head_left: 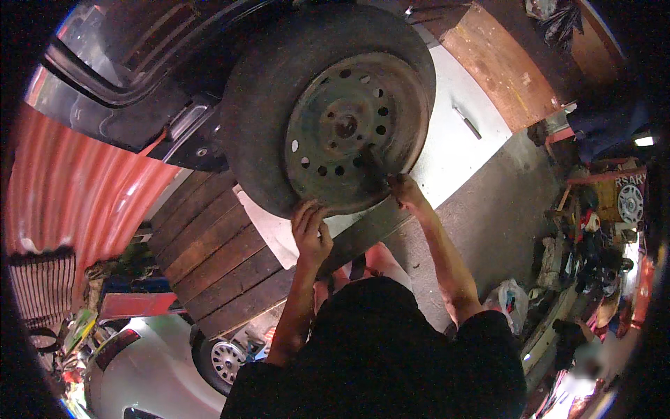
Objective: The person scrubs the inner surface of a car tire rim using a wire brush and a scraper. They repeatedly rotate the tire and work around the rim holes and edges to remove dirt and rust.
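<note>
A worn black tyre (265, 105) on a rusty greenish steel rim (352, 129) lies flat in front of me. My left hand (311, 229) presses on the near edge of the tyre, fingers resting on the rubber. My right hand (403, 190) grips a dark thin tool (373, 162) whose tip sits against the inner lip of the rim, at the near right side. Both forearms come up from the lower edge, over my dark shirt.
The tyre rests on a white board (460, 133) and dark wooden planks (216, 258). A dark car body (132, 77) lies at upper left, a red corrugated sheet (91, 188) at left, a silver car (160, 370) at lower left. Clutter and a small wheel (630, 202) fill the right side.
</note>
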A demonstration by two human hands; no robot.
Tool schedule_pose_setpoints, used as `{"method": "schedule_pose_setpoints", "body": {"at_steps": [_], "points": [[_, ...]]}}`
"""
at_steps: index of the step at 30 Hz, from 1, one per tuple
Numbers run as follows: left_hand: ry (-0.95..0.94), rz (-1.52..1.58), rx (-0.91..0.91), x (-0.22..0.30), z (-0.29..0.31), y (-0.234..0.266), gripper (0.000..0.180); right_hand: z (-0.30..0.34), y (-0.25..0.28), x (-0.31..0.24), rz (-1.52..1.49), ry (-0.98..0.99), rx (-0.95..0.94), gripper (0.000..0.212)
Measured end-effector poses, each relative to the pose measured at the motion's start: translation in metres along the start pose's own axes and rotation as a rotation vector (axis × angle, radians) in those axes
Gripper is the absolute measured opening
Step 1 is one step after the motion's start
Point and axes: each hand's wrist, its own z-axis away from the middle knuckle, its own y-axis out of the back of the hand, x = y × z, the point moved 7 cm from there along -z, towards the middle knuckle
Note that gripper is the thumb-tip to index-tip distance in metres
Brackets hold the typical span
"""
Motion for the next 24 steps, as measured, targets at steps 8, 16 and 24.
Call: {"method": "schedule_pose_setpoints", "body": {"at_steps": [8, 16, 24], "points": [[0.059, -0.132, 0.123, 0.007, -0.038, 0.001, 0.038, -0.018, -0.047, 0.058, 0.078, -0.051, -0.018, 0.044], [0.066, -0.255, -0.042, 0.020, -0.023, -0.047, 0.037, -0.020, 0.026, 0.022, 0.136, 0.202, 0.029, 0.039], [0.124, -0.448, -0.181, -0.005, -0.002, -0.072, 0.033, 0.036, 0.002, -0.041, 0.333, 0.072, 0.088, 0.037]]}}
